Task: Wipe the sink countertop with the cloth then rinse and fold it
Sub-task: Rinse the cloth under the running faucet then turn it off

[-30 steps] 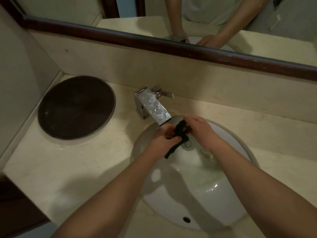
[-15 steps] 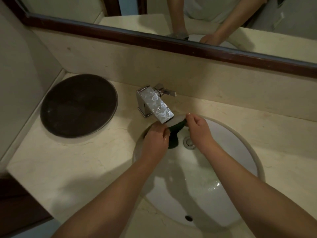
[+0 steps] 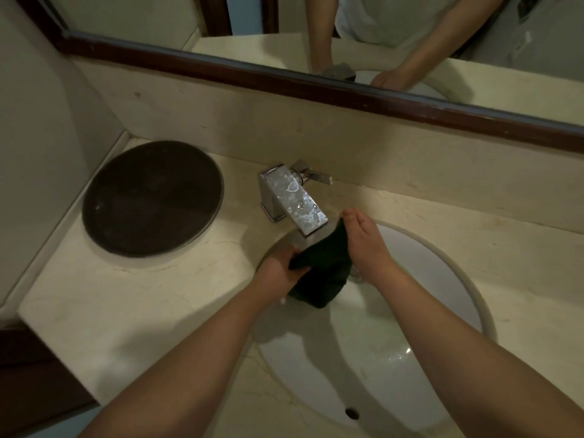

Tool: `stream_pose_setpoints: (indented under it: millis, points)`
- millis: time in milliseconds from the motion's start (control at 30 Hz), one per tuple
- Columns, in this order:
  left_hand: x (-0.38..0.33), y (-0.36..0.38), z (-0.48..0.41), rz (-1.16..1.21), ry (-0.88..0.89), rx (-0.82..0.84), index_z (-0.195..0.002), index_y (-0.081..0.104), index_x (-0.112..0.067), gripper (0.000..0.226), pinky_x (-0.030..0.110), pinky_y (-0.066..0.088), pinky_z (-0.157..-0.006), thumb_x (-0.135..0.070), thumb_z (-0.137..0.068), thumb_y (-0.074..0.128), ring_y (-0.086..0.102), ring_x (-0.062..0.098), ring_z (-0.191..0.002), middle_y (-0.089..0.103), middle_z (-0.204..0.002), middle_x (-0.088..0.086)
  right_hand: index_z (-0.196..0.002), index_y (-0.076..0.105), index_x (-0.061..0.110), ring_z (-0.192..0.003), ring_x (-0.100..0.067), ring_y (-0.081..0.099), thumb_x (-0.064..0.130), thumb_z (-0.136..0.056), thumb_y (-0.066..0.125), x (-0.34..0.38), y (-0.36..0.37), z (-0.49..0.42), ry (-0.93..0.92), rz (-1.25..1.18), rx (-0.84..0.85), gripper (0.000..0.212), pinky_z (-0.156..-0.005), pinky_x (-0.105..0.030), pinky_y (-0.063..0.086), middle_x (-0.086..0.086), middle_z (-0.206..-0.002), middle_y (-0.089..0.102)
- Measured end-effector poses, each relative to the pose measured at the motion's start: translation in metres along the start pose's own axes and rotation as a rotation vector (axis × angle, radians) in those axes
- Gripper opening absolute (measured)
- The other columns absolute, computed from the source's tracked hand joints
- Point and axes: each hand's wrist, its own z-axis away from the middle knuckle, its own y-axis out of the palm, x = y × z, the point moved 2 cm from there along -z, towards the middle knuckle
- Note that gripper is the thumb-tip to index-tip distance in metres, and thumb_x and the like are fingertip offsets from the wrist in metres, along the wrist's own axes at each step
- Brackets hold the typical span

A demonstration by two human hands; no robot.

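Observation:
A dark cloth [image 3: 325, 270] hangs spread between both hands over the white sink basin [image 3: 420, 298], just below the spout of the chrome faucet [image 3: 292, 199]. My left hand [image 3: 281, 270] grips its lower left edge. My right hand [image 3: 366, 245] pinches its upper right corner close to the spout. The cloth covers most of the drain. The cream marble countertop [image 3: 132, 311] surrounds the basin.
A round dark tray [image 3: 151, 199] lies on the counter at the left, by the wall. A mirror with a dark wooden frame [image 3: 284, 77] runs along the back above the splashback. The counter's front left edge drops to a dark cabinet [image 3: 34, 374].
The cloth was bunched up between my hands over the drain. Both hands lifted it toward the spout and pulled apart, so it now hangs spread out.

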Motion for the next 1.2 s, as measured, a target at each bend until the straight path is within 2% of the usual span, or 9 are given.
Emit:
stream_pose_setpoints:
  millis: [67,167,233,333,467,567,833,1000,1200]
  points:
    - [-0.008,-0.005,-0.002,0.332,-0.065,-0.139,-0.072,0.060,-0.025,0.012,0.026,0.041,-0.067,-0.012,-0.074,0.059,0.056,0.006,-0.066,0.059,-0.067,-0.008,-0.092,0.055,0.021,-0.079,-0.009,0.051,0.032,-0.092,0.055,-0.005,0.002,0.000,0.033,0.029,0.217,0.011,-0.069,-0.019,0.040,0.005,-0.083,0.053]
    - [-0.021,-0.008,-0.008,0.480,-0.087,-0.162,-0.072,0.066,-0.028,0.024,0.033,0.051,-0.073,-0.006,-0.070,0.057,0.062,0.015,-0.073,0.067,-0.071,-0.005,-0.116,0.055,0.022,-0.095,-0.020,0.056,0.030,-0.074,0.067,-0.025,0.007,-0.002,-0.082,0.648,0.549,0.044,-0.080,-0.028,0.044,-0.003,-0.106,0.054]
    - [-0.028,-0.009,-0.008,0.451,-0.032,-0.167,-0.080,0.068,-0.032,0.026,0.034,0.053,-0.079,-0.010,-0.069,0.059,0.066,0.013,-0.080,0.071,-0.080,-0.008,-0.108,0.063,0.016,-0.095,-0.029,0.059,0.021,-0.077,0.062,-0.024,0.007,-0.009,-0.132,0.883,0.431,0.031,-0.077,-0.030,0.046,-0.010,-0.103,0.057]
    - [-0.024,-0.013,-0.013,0.147,-0.002,-0.172,-0.108,0.066,-0.018,0.031,0.032,0.049,-0.086,-0.010,-0.078,0.065,0.065,0.023,-0.100,0.070,-0.104,0.005,-0.100,0.070,0.015,-0.088,-0.027,0.061,0.007,-0.078,0.052,-0.010,-0.001,-0.018,0.047,0.574,0.146,0.029,-0.073,-0.029,0.045,-0.008,-0.093,0.066]
    - [-0.020,-0.009,-0.021,-0.338,-0.127,0.014,-0.127,0.055,-0.010,0.036,0.032,0.042,-0.088,-0.019,-0.092,0.057,0.057,0.034,-0.115,0.061,-0.124,0.014,-0.087,0.067,0.016,-0.080,-0.028,0.063,0.005,-0.084,0.047,-0.005,-0.001,-0.019,0.251,0.084,0.088,0.023,-0.065,-0.034,0.050,-0.010,-0.080,0.066]
    - [-0.020,-0.003,-0.025,-0.119,-0.220,0.025,-0.109,0.062,-0.013,0.022,0.026,0.040,-0.075,-0.025,-0.092,0.057,0.062,0.030,-0.106,0.066,-0.106,0.011,-0.086,0.061,0.015,-0.087,-0.032,0.065,0.003,-0.089,0.044,-0.005,-0.004,-0.017,0.442,-0.332,-0.016,0.021,-0.067,-0.036,0.054,-0.014,-0.085,0.065]
    - [-0.017,-0.009,-0.026,0.543,-0.207,-0.129,-0.085,0.072,-0.029,0.016,0.033,0.052,-0.083,-0.014,-0.081,0.070,0.068,0.016,-0.086,0.073,-0.085,-0.008,-0.105,0.067,0.008,-0.092,-0.042,0.069,0.009,-0.081,0.062,0.003,-0.014,-0.018,0.476,-0.381,0.135,0.024,-0.087,-0.057,0.054,-0.021,-0.099,0.071]
    - [-0.012,0.000,-0.025,0.329,-0.241,-0.133,-0.099,0.062,-0.016,0.015,0.022,0.047,-0.071,-0.009,-0.086,0.063,0.061,0.018,-0.081,0.064,-0.087,0.001,-0.093,0.064,0.018,-0.081,-0.027,0.066,0.017,-0.064,0.062,0.015,-0.016,-0.026,0.241,0.316,0.407,0.029,-0.071,-0.033,0.055,-0.009,-0.088,0.068]
    - [-0.005,-0.006,-0.010,0.052,-0.080,-0.217,-0.112,0.062,-0.013,0.030,0.016,0.041,-0.065,-0.029,-0.087,0.067,0.061,0.013,-0.081,0.065,-0.091,-0.002,-0.087,0.070,0.016,-0.077,-0.021,0.062,0.026,-0.079,0.063,0.028,-0.047,-0.036,0.060,0.678,0.161,0.015,-0.071,-0.034,0.052,-0.004,-0.081,0.066]
